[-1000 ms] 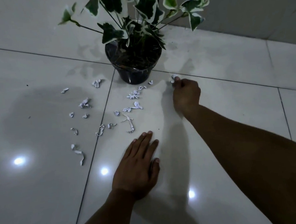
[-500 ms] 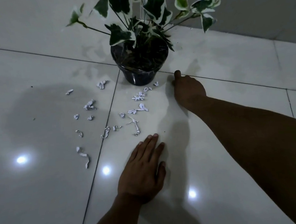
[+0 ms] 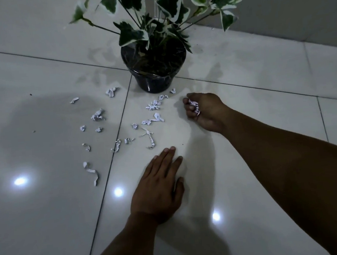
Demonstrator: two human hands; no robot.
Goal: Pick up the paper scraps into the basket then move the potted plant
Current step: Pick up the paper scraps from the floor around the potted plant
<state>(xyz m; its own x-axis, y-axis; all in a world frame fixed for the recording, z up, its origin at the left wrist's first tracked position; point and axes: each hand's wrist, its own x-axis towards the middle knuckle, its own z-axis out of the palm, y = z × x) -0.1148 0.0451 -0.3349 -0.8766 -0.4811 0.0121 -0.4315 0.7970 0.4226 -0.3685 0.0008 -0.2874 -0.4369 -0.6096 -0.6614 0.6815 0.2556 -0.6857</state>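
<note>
Lowest in the frame, the left hand lies flat on the pale tiled floor, palm down, fingers straight and close together, holding nothing. Further up and to the right, the right hand rests just above the floor with its fingers curled around a small bunch of white paper bits that show between them. To the left of that hand, across the middle of the frame, more paper scraps lie scattered on both sides of a dark tile seam. Beyond them, at upper centre, the potted plant stands upright in a dark glossy pot, its green-and-white leaves spreading towards the top edge.
</note>
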